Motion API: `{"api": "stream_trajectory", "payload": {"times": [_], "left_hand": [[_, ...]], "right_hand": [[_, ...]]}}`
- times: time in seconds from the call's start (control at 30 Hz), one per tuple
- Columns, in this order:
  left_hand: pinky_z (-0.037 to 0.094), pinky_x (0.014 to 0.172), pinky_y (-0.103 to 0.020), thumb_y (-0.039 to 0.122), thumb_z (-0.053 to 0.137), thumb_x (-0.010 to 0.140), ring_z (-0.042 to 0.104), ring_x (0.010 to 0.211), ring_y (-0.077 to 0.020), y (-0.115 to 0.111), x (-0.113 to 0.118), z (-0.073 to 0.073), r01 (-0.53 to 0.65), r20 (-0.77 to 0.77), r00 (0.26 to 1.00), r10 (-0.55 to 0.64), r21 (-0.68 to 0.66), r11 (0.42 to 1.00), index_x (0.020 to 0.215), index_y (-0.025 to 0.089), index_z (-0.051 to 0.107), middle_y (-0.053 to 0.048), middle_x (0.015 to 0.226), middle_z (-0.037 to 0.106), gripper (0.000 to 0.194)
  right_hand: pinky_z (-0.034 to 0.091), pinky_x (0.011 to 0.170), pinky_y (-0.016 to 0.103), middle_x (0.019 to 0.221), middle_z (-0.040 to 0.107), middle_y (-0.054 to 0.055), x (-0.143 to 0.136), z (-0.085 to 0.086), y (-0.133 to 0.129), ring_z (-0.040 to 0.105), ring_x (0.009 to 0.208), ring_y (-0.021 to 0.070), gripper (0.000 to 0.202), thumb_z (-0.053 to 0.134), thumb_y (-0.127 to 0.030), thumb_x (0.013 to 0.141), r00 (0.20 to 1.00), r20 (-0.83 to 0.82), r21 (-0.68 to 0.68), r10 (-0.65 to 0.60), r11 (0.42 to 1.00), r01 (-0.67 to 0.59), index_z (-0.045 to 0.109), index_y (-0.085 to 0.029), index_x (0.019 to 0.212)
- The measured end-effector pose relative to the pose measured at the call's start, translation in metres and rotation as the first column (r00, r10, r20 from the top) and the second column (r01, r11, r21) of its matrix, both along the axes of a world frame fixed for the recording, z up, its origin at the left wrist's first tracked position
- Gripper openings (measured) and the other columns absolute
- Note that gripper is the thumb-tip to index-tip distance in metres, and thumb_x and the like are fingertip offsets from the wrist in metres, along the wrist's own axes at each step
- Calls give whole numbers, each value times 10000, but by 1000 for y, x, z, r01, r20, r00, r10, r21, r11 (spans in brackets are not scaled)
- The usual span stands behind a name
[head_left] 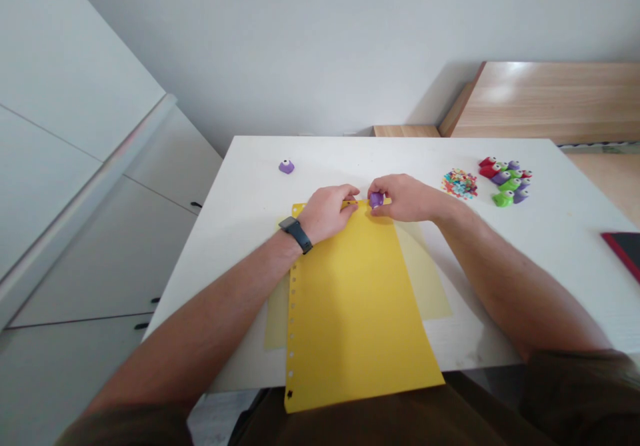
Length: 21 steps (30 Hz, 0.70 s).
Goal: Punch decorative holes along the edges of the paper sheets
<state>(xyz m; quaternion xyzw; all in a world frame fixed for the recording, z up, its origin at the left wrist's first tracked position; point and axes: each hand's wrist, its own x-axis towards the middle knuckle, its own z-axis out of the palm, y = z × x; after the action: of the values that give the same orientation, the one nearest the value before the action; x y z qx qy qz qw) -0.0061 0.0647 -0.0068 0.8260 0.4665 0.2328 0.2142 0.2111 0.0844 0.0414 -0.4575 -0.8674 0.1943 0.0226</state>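
Observation:
A yellow sheet of paper lies before me, its near end hanging past the table edge. Small cut-out holes run down its left margin, and a few show along the far edge. My left hand, with a dark watch on the wrist, holds the far edge, thumb on top and fingers curled beyond it. In my right hand a small purple craft punch is gripped between thumb and fingers, at the same far edge. Whether the paper sits in the punch's slot is hidden.
Another purple punch stands at the back left. On the right are a pile of colourful paper cut-outs and several red, green and purple punches. A dark red-edged object lies at the right edge. White cabinets border the left.

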Motion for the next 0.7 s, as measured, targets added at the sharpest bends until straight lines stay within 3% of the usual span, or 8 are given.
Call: {"api": "stream_trajectory", "payload": {"times": [0.7], "left_hand": [[529,994,-342,284,610,912,698,1122,-217,-2,3,1,-9,-38,999,9,20,1000,1211,174,675,-70,1211,743,325]], "right_hand": [[425,744,262,946,738,49,-6,-7,-2,651,851,191,195,655,-317,811,1000,23,51,14,999,-15,702,-197,957]]}}
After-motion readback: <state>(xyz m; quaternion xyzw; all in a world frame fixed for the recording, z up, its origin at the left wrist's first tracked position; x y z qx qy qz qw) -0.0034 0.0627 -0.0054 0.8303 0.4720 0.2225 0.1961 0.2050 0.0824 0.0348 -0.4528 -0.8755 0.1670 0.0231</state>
